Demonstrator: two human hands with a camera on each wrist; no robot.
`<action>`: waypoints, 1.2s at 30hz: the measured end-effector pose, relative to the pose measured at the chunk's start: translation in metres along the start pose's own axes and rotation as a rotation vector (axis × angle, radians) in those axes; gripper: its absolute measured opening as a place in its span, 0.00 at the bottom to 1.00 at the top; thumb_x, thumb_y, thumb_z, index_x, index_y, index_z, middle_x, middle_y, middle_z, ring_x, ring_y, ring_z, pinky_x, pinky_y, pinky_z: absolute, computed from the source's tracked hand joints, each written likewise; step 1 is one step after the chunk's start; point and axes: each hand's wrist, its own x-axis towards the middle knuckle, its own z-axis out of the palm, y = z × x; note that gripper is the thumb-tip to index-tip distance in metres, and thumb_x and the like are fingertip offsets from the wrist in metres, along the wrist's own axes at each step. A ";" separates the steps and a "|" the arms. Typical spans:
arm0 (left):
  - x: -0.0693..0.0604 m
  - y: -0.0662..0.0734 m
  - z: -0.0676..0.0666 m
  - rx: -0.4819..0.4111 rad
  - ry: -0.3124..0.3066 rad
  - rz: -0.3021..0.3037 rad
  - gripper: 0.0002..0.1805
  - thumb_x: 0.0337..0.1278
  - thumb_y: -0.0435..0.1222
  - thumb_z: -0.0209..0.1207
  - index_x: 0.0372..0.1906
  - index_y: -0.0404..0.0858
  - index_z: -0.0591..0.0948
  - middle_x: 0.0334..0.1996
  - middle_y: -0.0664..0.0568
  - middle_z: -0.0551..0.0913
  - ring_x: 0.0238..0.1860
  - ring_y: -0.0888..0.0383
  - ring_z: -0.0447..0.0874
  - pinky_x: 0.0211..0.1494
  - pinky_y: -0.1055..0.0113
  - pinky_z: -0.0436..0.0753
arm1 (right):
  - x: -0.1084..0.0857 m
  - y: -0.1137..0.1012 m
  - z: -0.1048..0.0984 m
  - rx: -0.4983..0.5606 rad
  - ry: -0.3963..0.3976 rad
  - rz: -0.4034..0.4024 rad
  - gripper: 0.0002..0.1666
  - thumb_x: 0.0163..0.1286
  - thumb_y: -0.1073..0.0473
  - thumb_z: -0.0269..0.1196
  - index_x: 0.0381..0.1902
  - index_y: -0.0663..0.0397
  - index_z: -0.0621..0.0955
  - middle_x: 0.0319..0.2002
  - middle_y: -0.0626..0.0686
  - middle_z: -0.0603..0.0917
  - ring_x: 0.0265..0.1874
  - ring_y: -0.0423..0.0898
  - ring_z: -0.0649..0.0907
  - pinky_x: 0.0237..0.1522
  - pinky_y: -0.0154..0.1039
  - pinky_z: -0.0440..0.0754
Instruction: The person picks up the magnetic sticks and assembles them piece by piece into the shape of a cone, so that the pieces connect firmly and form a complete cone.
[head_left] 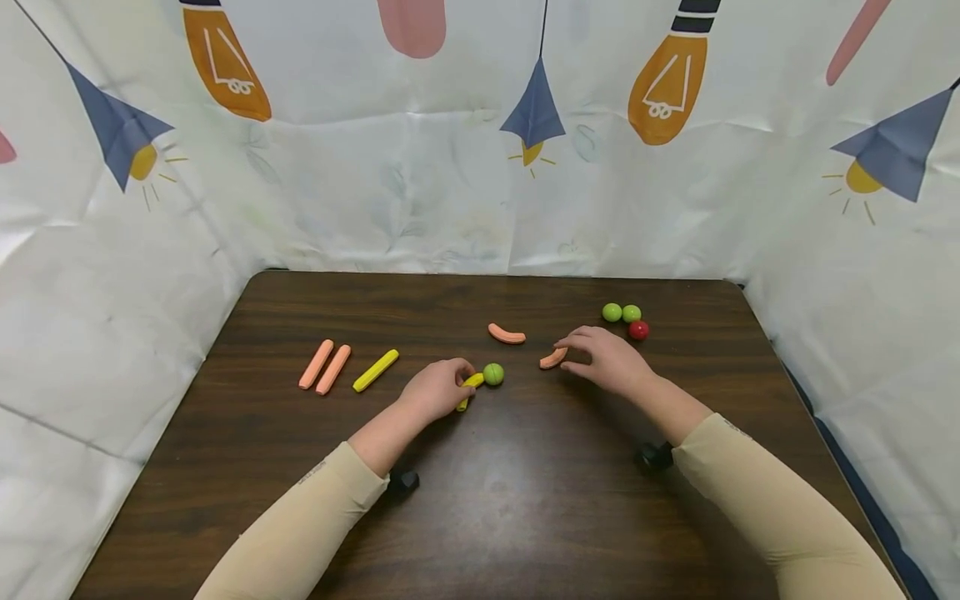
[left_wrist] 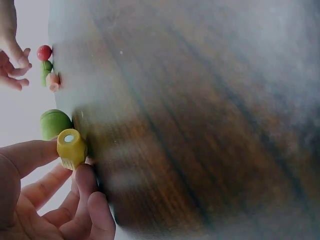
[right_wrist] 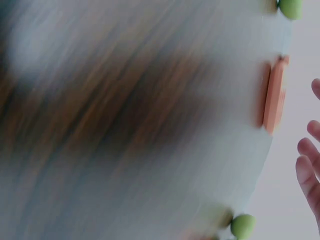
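My left hand (head_left: 437, 389) pinches a curved yellow stick (head_left: 471, 382) between thumb and fingers. In the left wrist view, the yellow stick (left_wrist: 72, 149) turns its end with a white dot toward the camera. A green ball (head_left: 493, 374) lies right beside its far end. My right hand (head_left: 606, 360) hovers with fingers spread over a curved orange stick (head_left: 554, 358). In the right wrist view, its fingers (right_wrist: 309, 172) are apart from the orange stick (right_wrist: 274, 97). Another curved orange stick (head_left: 507, 334) lies farther back.
At the left lie two straight orange sticks (head_left: 325, 367) and a straight yellow stick (head_left: 376, 371). Two green balls (head_left: 622, 313) and a red ball (head_left: 638, 330) sit at the back right of the dark wooden table (head_left: 495, 517). A printed white curtain (head_left: 465, 200) surrounds it.
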 end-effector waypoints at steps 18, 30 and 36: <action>0.002 -0.002 0.001 -0.019 0.001 -0.004 0.17 0.63 0.43 0.66 0.55 0.46 0.82 0.33 0.54 0.78 0.27 0.57 0.76 0.29 0.65 0.74 | 0.010 0.025 0.008 -0.174 -0.027 -0.262 0.18 0.60 0.58 0.74 0.49 0.47 0.87 0.50 0.50 0.83 0.48 0.50 0.79 0.46 0.47 0.80; 0.003 -0.003 0.002 -0.028 0.001 -0.002 0.17 0.62 0.43 0.66 0.54 0.46 0.82 0.32 0.54 0.78 0.26 0.57 0.76 0.28 0.65 0.74 | 0.024 0.023 0.015 -0.192 -0.032 -0.351 0.13 0.60 0.60 0.74 0.44 0.48 0.88 0.45 0.49 0.85 0.45 0.49 0.80 0.47 0.44 0.80; 0.004 -0.003 0.002 -0.027 0.001 -0.006 0.17 0.62 0.43 0.66 0.54 0.46 0.82 0.32 0.54 0.79 0.26 0.57 0.76 0.28 0.65 0.74 | 0.026 0.022 0.016 -0.188 -0.021 -0.392 0.12 0.62 0.60 0.73 0.44 0.48 0.88 0.42 0.47 0.86 0.42 0.47 0.80 0.43 0.43 0.80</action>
